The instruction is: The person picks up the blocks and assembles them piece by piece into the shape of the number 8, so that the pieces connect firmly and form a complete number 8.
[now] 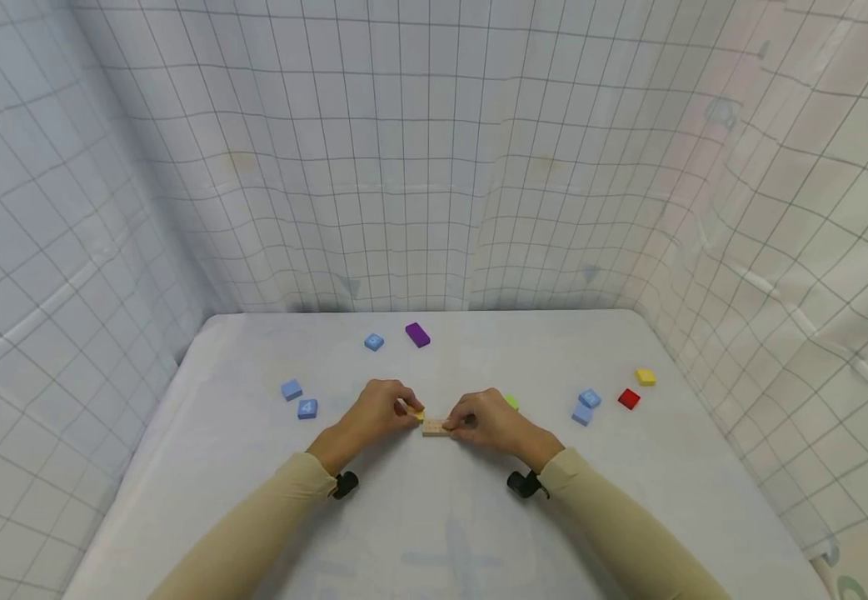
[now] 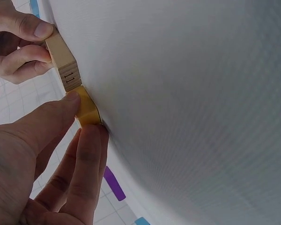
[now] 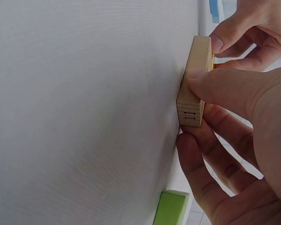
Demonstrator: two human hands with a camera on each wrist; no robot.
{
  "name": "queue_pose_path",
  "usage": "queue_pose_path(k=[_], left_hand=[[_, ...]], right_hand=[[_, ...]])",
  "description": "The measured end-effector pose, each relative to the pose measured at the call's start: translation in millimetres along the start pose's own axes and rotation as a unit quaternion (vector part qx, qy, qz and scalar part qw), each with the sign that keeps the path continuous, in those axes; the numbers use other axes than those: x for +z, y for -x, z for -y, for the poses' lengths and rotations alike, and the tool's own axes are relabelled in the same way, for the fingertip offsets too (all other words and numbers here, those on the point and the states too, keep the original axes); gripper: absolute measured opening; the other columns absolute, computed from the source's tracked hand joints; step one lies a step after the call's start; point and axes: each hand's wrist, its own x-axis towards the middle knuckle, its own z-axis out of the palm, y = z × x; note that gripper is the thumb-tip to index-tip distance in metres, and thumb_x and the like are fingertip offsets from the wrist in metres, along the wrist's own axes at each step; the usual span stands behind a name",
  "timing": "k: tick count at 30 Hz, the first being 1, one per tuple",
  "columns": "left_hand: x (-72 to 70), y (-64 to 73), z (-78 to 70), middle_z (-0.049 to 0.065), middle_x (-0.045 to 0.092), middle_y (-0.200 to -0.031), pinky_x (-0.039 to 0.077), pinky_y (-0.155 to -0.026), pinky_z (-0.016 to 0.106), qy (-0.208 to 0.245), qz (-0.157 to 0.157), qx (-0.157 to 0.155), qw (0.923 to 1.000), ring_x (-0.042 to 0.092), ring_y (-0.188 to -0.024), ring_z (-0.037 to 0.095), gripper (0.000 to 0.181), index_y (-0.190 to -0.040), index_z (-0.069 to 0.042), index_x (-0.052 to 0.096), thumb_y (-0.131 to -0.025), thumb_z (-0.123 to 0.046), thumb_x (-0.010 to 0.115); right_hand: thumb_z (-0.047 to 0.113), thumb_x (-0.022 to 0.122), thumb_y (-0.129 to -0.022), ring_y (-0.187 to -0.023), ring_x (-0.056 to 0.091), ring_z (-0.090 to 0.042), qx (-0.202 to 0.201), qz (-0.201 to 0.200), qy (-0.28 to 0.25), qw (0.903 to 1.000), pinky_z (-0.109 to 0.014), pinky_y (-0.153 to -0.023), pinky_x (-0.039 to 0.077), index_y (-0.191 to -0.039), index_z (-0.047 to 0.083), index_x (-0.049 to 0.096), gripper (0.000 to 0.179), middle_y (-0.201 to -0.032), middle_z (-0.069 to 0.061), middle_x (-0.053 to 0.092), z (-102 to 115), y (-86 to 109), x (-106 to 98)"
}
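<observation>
At the middle of the table, my left hand (image 1: 374, 412) pinches a small yellow block (image 2: 88, 111) between thumb and fingers. My right hand (image 1: 496, 421) grips a pale wooden block (image 1: 431, 429) with small holes on its top and slots in its end faces (image 2: 69, 78). In the left wrist view the yellow block sits right at the slotted end of the wooden one. Both blocks are low at the tabletop. A green block (image 3: 169, 208) lies beyond my right hand, mostly hidden behind it in the head view.
Blue number tiles lie at left (image 1: 307, 408), at the back (image 1: 374, 342) and at right (image 1: 590, 398). A purple block (image 1: 417, 335) is at the back. Red (image 1: 629, 399) and yellow (image 1: 646, 377) pieces lie far right. Grid-patterned curtains (image 1: 434, 167) surround the table.
</observation>
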Motion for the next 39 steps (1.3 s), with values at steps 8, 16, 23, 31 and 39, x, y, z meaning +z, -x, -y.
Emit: queue_pose_path(k=[8,16,23,31,39], left_hand=[[-18.8,12.1,-36.6,0.006,0.088,-0.11,0.068,-0.082,0.028,-0.008,0.005,-0.007,0.9999,0.078,-0.088,0.013,0.018,-0.111,-0.01,0.091,-0.094,-0.005,0.097],[3.3,0.8,6.8,0.005,0.088,-0.111,0.066,-0.079,0.026,-0.021,-0.001,0.021,0.9995,0.078,-0.089,0.014,0.022,-0.116,-0.013,0.092,-0.095,-0.015,0.099],[6.0,-1.2,12.1,0.004,0.086,-0.107,0.065,-0.076,0.025,-0.023,-0.007,0.033,0.9992,0.077,-0.085,0.012,0.021,-0.115,-0.014,0.092,-0.095,-0.014,0.099],[-13.6,10.6,-23.3,0.01,0.087,-0.11,0.068,-0.081,0.03,-0.009,-0.005,0.02,0.9997,0.079,-0.087,0.015,0.02,-0.114,-0.009,0.091,-0.096,-0.009,0.097],[-7.4,7.3,-15.4,0.01,0.088,-0.112,0.068,-0.079,0.028,-0.018,-0.002,0.018,0.9997,0.079,-0.088,0.016,0.023,-0.116,-0.009,0.091,-0.094,-0.007,0.097]], right_hand=[[0.006,0.092,-0.101,-0.105,0.084,-0.015,-0.004,0.001,-0.002,1.0,-0.022,-0.09,0.067,-0.114,0.011,0.093,0.015,-0.113,-0.004,0.09,-1,0.2,0],[0.005,0.092,-0.101,-0.105,0.084,-0.015,-0.006,0.001,-0.007,1.0,-0.023,-0.09,0.067,-0.114,0.011,0.093,0.015,-0.113,-0.004,0.09,-2,0.4,1],[0.006,0.091,-0.101,-0.106,0.084,-0.015,-0.007,0.002,-0.001,1.0,-0.023,-0.091,0.067,-0.115,0.012,0.093,0.015,-0.113,-0.003,0.09,-1,-0.6,0],[0.008,0.09,-0.103,-0.107,0.084,-0.015,-0.013,0.01,0.009,0.9998,-0.023,-0.092,0.067,-0.116,0.012,0.093,0.014,-0.115,-0.003,0.09,-3,-2.0,0],[0.008,0.089,-0.104,-0.109,0.084,-0.016,-0.012,0.008,0.009,0.9999,-0.026,-0.094,0.068,-0.116,0.013,0.093,0.014,-0.116,-0.003,0.09,-4,-1.5,0]])
